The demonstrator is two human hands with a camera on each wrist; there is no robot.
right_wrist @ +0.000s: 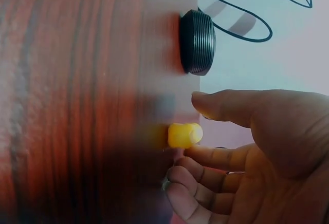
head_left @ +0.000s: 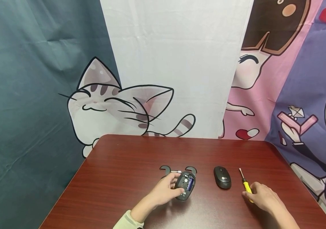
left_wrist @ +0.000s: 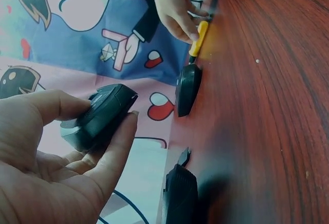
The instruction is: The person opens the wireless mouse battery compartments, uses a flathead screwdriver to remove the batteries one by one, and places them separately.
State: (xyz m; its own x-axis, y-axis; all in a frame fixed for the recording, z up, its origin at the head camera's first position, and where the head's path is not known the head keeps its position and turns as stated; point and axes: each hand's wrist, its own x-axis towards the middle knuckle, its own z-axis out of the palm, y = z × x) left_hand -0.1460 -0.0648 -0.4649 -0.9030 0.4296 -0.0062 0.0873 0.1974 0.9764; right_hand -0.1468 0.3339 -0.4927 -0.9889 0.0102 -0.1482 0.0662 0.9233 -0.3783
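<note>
My left hand (head_left: pixel 165 190) grips a black computer mouse (head_left: pixel 183 194) above the table, its underside turned up toward the head camera. In that underside a blue battery (head_left: pixel 190 183) shows in an uncovered compartment. The left wrist view has the thumb on one face of the mouse and the fingers under it. My right hand (head_left: pixel 264 195) is at the yellow handle of a screwdriver (head_left: pixel 247 187) lying on the table. In the right wrist view the thumb stands apart from the handle (right_wrist: pixel 184 135), while the index fingertip is right beside it.
A second black mouse (head_left: pixel 222 177) lies upright between the hands. Behind the held mouse is a black item (head_left: pixel 166 169) with two hooked ends and a silver bar, partly hidden. The reddish-brown table (head_left: pixel 117 178) ends at a printed cloth backdrop (head_left: pixel 177 63).
</note>
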